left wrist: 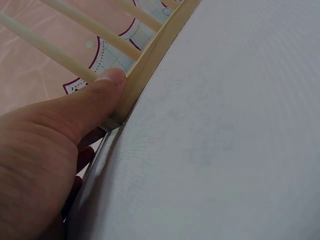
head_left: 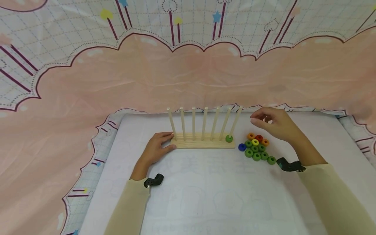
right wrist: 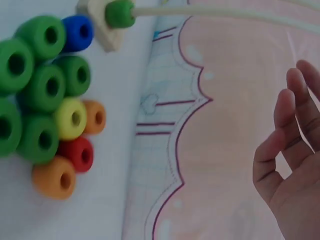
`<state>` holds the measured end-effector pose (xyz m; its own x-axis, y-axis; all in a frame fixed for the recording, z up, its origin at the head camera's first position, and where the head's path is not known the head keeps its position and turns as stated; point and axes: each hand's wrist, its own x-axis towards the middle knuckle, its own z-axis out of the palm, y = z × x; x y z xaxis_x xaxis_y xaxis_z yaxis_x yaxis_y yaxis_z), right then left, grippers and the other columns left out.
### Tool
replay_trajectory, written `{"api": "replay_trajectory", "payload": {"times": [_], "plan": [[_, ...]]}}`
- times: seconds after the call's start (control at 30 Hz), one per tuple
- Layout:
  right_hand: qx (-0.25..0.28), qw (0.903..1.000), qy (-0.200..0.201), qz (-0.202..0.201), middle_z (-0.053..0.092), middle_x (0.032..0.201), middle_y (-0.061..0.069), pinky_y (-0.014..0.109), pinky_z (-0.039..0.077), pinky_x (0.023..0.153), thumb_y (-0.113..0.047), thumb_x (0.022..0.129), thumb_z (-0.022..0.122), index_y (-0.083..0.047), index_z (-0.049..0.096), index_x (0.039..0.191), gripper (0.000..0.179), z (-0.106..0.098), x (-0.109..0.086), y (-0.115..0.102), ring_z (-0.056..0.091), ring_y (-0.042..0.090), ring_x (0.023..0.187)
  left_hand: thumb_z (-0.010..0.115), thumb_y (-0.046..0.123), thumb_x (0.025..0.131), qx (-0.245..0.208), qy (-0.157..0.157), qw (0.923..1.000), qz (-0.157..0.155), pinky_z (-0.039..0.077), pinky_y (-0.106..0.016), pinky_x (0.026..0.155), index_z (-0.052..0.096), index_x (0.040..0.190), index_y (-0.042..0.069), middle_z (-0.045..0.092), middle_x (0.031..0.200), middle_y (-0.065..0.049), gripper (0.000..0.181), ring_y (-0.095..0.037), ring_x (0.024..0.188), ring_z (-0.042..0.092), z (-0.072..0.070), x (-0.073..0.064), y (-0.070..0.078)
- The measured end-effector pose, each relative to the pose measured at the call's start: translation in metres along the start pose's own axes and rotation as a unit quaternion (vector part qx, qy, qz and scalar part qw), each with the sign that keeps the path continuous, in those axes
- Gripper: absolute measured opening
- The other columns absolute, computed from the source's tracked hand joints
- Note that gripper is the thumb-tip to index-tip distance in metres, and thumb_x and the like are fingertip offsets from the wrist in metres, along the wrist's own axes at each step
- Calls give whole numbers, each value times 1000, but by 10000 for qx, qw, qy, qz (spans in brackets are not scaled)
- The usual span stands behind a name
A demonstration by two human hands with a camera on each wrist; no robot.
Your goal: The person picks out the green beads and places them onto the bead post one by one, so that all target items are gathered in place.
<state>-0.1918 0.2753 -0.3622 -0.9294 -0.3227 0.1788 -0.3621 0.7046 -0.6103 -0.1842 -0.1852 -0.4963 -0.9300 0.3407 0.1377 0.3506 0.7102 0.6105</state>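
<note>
A wooden peg stand (head_left: pixel 202 144) with a row of several upright pegs stands on the white table. One green bead (head_left: pixel 229 138) sits at the foot of its rightmost peg. My left hand (head_left: pixel 155 148) grips the stand's left end; in the left wrist view the thumb (left wrist: pixel 107 82) presses on the base's edge, and the other fingers are partly hidden. Raised in the air, my right hand (head_left: pixel 273 122) is right of the pegs and above the loose beads (head_left: pixel 254 148). Its fingers are relaxed and bent, with nothing seen between them in the right wrist view.
The loose beads lie in a cluster right of the stand: mostly green, with a blue bead (head_left: pixel 242 147), a yellow bead (head_left: pixel 255 142), a red bead (head_left: pixel 258 138) and two orange ones. A patterned pink cloth (head_left: pixel 176 78) hangs behind the table.
</note>
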Motion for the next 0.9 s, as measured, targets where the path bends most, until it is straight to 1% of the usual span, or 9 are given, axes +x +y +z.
{"api": "replay_trajectory", "payload": {"times": [0.17,0.27,0.37,0.53,0.67,0.8,0.9], "plan": [[-206,9988,-361,-251,70,98,-4,17,50,79,-22,95,73,-18,75,111,16,-5,-13,19,57,5,90,76,34,93,-2,12,10000,46,36,-55,118,61,142,7,57,149,-10,58,-34,142,47,0,0,1],[-254,9978,-579,-200,70,97,-7,18,51,79,-23,94,75,-19,75,110,16,-6,-20,32,57,4,90,77,34,93,-35,12,10000,15,36,-55,119,61,142,7,57,149,-10,58,-34,142,46,0,0,1],[-275,9964,-788,-168,69,97,-7,19,52,79,-23,94,75,-17,76,111,17,-6,-28,44,57,5,89,77,34,93,-43,19,10000,-18,35,-55,118,61,142,8,57,149,-9,58,-33,142,46,0,0,1],[-141,9937,-1114,34,72,98,-5,21,52,78,-23,92,77,-16,77,109,19,-8,-40,61,58,6,89,77,34,93,-69,17,10000,-41,35,-56,118,61,142,7,57,149,-10,58,-34,142,46,0,-1,2],[-23,9883,-1494,297,72,99,-5,24,51,79,-26,92,78,-19,77,107,17,-9,-49,73,58,7,90,77,33,92,-85,28,10000,-44,35,-56,119,62,141,7,57,149,-10,58,-34,142,46,0,-2,2],[82,9797,-1913,601,70,101,-6,34,51,85,-28,92,76,-21,76,108,17,-10,-55,85,58,9,93,78,33,92,-69,53,10000,-11,35,-56,118,62,141,7,57,149,-10,58,-34,141,47,0,-2,2],[235,9702,-2270,815,70,106,-5,43,49,90,-28,91,77,-22,76,108,18,-9,-58,96,57,9,98,77,33,92,-64,59,10000,13,36,-56,118,62,141,7,58,149,-10,57,-34,141,47,0,-1,1]]}}
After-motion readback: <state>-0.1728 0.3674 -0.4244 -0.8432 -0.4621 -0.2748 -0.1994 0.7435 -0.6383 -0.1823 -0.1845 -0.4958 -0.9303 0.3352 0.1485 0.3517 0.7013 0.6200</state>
